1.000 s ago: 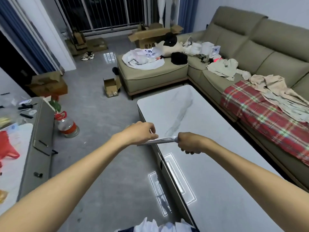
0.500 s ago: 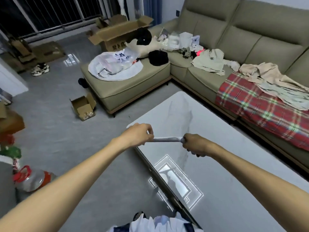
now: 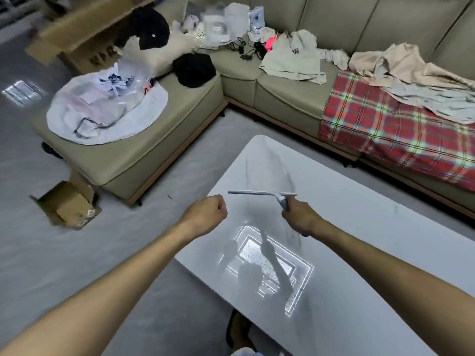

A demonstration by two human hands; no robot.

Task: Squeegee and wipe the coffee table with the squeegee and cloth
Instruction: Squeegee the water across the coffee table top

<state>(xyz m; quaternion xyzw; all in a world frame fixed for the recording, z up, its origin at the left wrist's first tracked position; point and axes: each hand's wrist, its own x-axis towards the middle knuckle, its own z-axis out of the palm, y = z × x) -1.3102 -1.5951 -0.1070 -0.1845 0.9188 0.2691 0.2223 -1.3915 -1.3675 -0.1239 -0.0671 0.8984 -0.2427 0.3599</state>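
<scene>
I have the squeegee (image 3: 259,193) in the right hand (image 3: 299,218), over the far-left part of the coffee table (image 3: 359,253). Those fingers are wrapped tight round the handle, knuckles up, with the handle coming out of the fist toward 11 o'clock. The blade lies almost level, its long axis running 9 to 3 across the width of the top. Its free end points to 9 o'clock and its short end sits just above the thumb. I cannot tell whether the rubber edge touches the marble or hangs a little above it.

The left hand (image 3: 205,214) is at 8 o'clock from the blade's free end, near it but apart. It is over the table's left edge and curled into a fist, back of the hand up. Nothing shows in it, and I see no cloth in either hand or on the top.

Both forearms reach out from 6 o'clock, the right one over the table and the left one over the floor beside it. The right hand is plainly the working one.

As I read it, the stroke turns on the blade's line. It lies square to the table's length, so a pull toward 6 o'clock would sweep a band down the top, through the ceiling light's reflection (image 3: 270,258). The edge would first need to sit flat on the top.
</scene>
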